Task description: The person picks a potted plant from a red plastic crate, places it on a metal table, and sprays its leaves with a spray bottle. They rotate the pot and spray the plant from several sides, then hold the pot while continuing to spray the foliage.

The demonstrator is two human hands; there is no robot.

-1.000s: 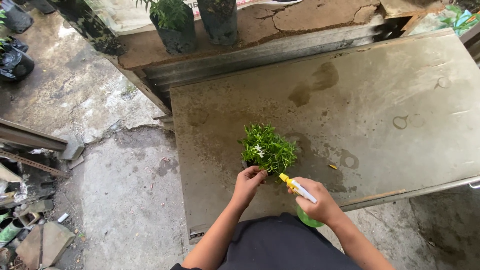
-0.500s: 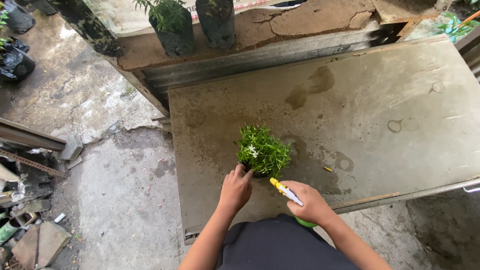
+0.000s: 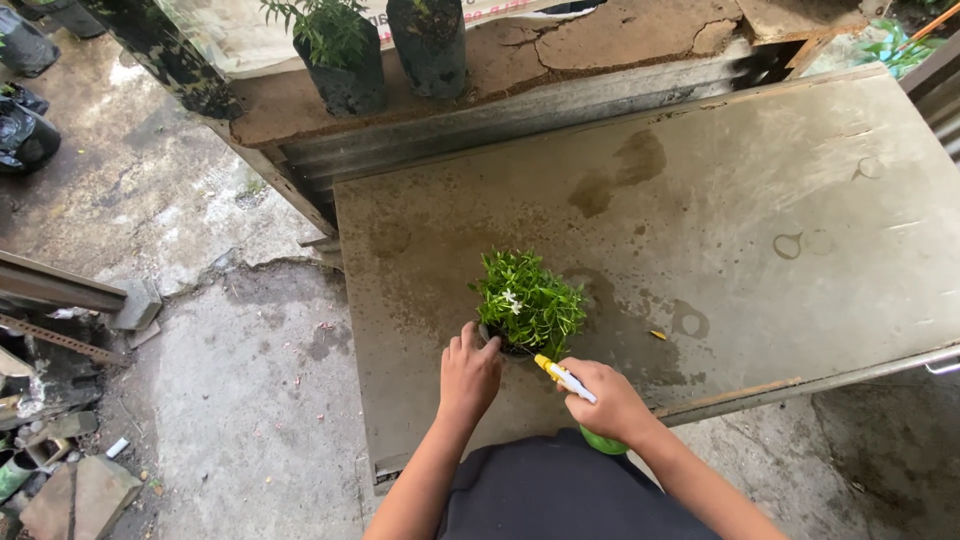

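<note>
Small potted plant (image 3: 530, 300) with tiny white flowers sits just left of frame centre, near the front edge of the flat grey desk (image 3: 760, 180). Left hand (image 3: 468, 375) rests against the rim of its dark pot, fingers (image 3: 470, 338) loosely together, curled on the rim rather than clamped round it. Right hand (image 3: 612, 402) is wrapped tight on a green spray bottle (image 3: 600, 438), yellow-and-white nozzle (image 3: 562, 376) pointing up-left at the foliage, nearly touching the lower leaves. To spray well, I'd judge: keep the pot steadied with the left hand, aim the nozzle at the leaves and not past them, and turn the pot so all sides get wet. Desk surface is stained, with damp patches and ring marks toward the right. Behind it, top of frame, a cracked brown ledge (image 3: 620, 50) carries two black grow bags (image 3: 432, 45), one with a leafy plant. Left side is cracked concrete floor (image 3: 200, 370), with rubble and scrap in the lower-left corner.
</note>
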